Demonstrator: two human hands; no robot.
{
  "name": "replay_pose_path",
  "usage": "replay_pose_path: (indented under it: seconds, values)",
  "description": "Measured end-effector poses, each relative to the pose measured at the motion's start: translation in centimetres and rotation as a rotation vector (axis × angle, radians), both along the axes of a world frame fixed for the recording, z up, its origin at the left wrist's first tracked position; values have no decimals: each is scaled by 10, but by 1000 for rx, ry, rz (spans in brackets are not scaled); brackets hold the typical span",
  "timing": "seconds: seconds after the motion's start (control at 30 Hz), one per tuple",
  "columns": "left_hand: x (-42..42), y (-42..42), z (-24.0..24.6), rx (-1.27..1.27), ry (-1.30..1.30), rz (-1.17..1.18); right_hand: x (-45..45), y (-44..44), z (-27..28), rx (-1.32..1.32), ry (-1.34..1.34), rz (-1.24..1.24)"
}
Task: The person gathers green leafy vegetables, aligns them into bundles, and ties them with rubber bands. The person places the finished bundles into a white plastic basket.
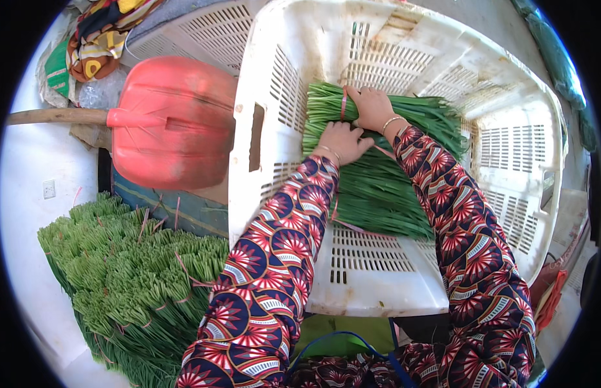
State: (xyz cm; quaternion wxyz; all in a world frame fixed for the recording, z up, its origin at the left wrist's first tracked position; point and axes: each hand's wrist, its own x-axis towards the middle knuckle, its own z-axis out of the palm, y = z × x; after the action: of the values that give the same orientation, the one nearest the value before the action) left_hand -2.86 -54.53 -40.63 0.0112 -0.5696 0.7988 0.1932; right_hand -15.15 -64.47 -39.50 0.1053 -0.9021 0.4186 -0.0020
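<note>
Inside a white slotted plastic crate (378,296), several bundles of green garlic chives lie flat, pale cut ends to the left and dark leaves to the right. My right hand (374,109) is wrapped over the far chive bundle (422,110), its thumb beside a pink tie (344,103). My left hand (343,142) lies palm down with fingers curled on the chives just nearer to me, touching the bundle's stems (314,138). Below it, the nearest chive bundle (383,191) spreads its leaves along the crate's floor. Both palms are hidden from view.
Left of the crate, a large pile of tied chive bundles (130,266) stands with cut ends up. A red plastic shovel (179,121) with a wooden handle (58,116) lies beyond it, against the crate's left side. Behind are another slotted crate (198,34) and patterned cloth (99,43).
</note>
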Motion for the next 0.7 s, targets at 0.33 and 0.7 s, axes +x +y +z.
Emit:
replay_pose_path:
  seconds: [0.33, 0.7]
  values:
    - [8, -20, 15, 172, 177, 245, 2, -12, -25, 194, 49, -47]
    - [17, -89, 153, -566, 420, 103, 20, -11, 9, 367, 160, -3]
